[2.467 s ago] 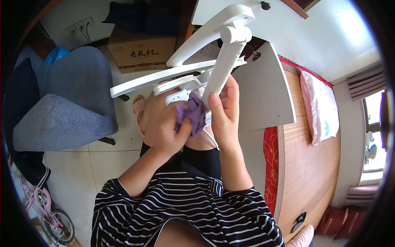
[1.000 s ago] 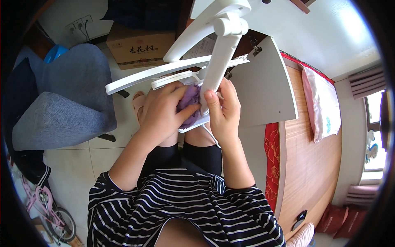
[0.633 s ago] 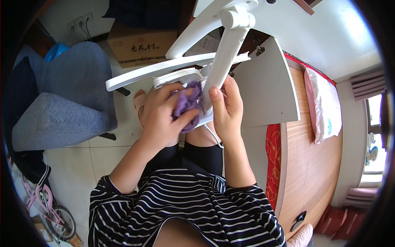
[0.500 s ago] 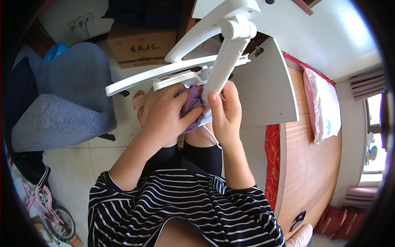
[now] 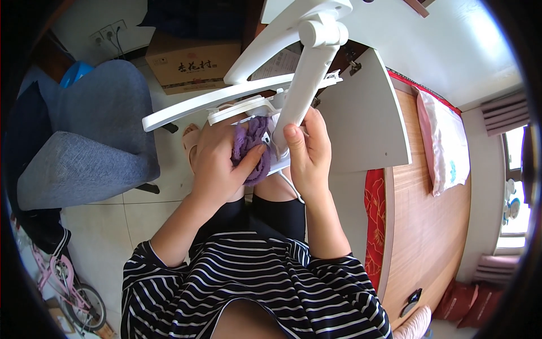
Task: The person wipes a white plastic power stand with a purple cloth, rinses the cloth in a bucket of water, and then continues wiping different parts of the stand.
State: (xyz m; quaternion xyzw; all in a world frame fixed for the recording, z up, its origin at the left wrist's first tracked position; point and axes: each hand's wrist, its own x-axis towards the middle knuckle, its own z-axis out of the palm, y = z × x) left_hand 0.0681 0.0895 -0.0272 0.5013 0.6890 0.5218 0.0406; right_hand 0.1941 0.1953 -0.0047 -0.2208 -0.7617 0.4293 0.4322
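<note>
Right of the left hand's grip, clamped on a purple cloth, the white arm slants into the right hand's closed but partly hidden grip and could swing if that slackens.

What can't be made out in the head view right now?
All in the head view:
- Left hand: fingertips hidden by the purple cloth.
- Right hand: fingertips hidden behind the white post.
- White base: partly covered by the cloth and left hand.
- White arm: its top is cut off by the upper edge.
- Black object on the wood surface: too small to identify.
</note>
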